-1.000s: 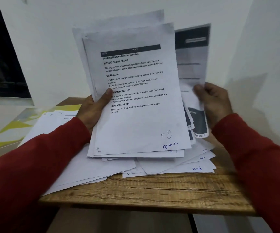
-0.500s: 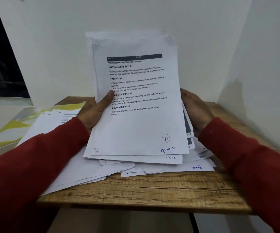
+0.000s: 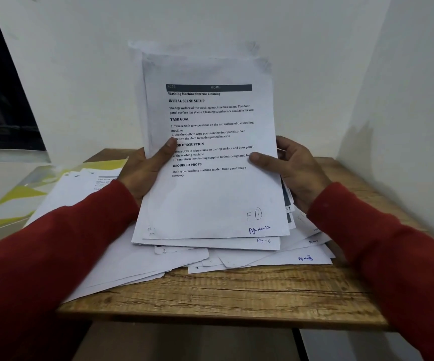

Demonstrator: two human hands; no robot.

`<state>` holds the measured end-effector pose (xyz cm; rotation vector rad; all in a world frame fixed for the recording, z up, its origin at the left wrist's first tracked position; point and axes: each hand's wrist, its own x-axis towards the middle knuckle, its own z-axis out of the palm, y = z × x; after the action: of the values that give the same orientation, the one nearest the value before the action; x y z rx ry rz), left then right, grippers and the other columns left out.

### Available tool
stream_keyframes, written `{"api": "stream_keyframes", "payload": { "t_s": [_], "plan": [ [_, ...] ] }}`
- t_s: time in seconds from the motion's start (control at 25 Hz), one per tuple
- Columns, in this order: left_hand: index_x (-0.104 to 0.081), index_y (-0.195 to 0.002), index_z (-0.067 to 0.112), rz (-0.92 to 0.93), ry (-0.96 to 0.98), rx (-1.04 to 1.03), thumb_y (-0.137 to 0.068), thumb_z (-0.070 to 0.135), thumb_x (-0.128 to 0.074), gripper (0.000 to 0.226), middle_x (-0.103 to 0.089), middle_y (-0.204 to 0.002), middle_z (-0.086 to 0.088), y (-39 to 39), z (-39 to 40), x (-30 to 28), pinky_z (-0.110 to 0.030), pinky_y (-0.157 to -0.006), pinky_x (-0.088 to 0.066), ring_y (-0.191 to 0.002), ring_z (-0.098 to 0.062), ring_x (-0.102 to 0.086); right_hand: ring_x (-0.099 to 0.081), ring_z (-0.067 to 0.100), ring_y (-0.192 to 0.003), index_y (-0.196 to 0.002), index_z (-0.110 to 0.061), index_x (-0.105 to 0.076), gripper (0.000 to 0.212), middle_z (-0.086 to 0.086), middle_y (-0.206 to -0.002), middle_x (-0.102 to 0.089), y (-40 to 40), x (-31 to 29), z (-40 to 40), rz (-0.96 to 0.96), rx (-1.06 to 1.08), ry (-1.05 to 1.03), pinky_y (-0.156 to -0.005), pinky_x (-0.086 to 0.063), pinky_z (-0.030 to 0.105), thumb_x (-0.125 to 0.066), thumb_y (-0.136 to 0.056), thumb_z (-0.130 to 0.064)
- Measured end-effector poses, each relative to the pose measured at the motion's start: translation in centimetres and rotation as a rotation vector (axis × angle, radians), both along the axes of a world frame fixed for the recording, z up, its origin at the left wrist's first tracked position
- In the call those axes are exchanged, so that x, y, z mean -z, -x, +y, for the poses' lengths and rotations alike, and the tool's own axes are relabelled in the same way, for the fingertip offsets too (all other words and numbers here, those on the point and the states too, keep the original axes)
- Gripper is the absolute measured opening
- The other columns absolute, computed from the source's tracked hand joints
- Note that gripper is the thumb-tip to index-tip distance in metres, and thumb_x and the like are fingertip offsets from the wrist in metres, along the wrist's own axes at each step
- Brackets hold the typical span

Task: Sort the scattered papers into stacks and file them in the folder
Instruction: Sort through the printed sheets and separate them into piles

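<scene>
Both hands, left grip (image 3: 143, 173) and right grip (image 3: 291, 168), are grasping the upright paper stack (image 3: 210, 183) above scattered papers (image 3: 137, 264) covering the tabletop (image 3: 236, 295); the yellow folder (image 3: 20, 194) is lying at nine o'clock.

The light is dim and cool, and soft overall. Shadows fall on the wall (image 3: 362, 142) to the right of the held papers (image 3: 210, 152) and beneath them on the table (image 3: 236, 295). The papers' top edge is blurred, the print at the grip sharp. The sleeves (image 3: 41, 256) smear and stretch toward the lower corners.
</scene>
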<state>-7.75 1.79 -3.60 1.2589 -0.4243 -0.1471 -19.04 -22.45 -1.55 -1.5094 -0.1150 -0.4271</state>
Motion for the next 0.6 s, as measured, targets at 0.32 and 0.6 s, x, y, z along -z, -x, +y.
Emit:
{"api": "stream_keyframes", "payload": {
  "t_s": [0.32, 0.6],
  "plan": [
    [-0.068, -0.110, 0.014, -0.005, 0.022, -0.002, -0.080, 0.043, -0.067, 0.042, -0.075, -0.108, -0.012, 0.4, -0.1, -0.2, -0.036, -0.071, -0.061, -0.088, -0.025, -0.074, -0.072, 0.023, -0.085, -0.111, -0.003, -0.069, 0.018, 0.012, -0.101, -0.076, -0.2, -0.2, -0.6, -0.067, 0.146, -0.021, -0.077, -0.060, 0.034, -0.062, -0.095, -0.008],
    [-0.063, -0.121, 0.006, -0.003, 0.097, -0.017, -0.088, 0.035, -0.065, 0.043, -0.072, -0.110, -0.017, 0.1, -0.2, -0.2, -0.037, -0.071, -0.061, -0.092, -0.029, -0.073, -0.069, 0.028, -0.096, -0.103, -0.007, -0.070, 0.013, 0.019, -0.113, -0.071, 0.0, -2.0, -5.3, -0.284, 0.518, -0.326, -0.093, -0.054, 0.052, -0.059, -0.097, -0.010]
  ]
}}
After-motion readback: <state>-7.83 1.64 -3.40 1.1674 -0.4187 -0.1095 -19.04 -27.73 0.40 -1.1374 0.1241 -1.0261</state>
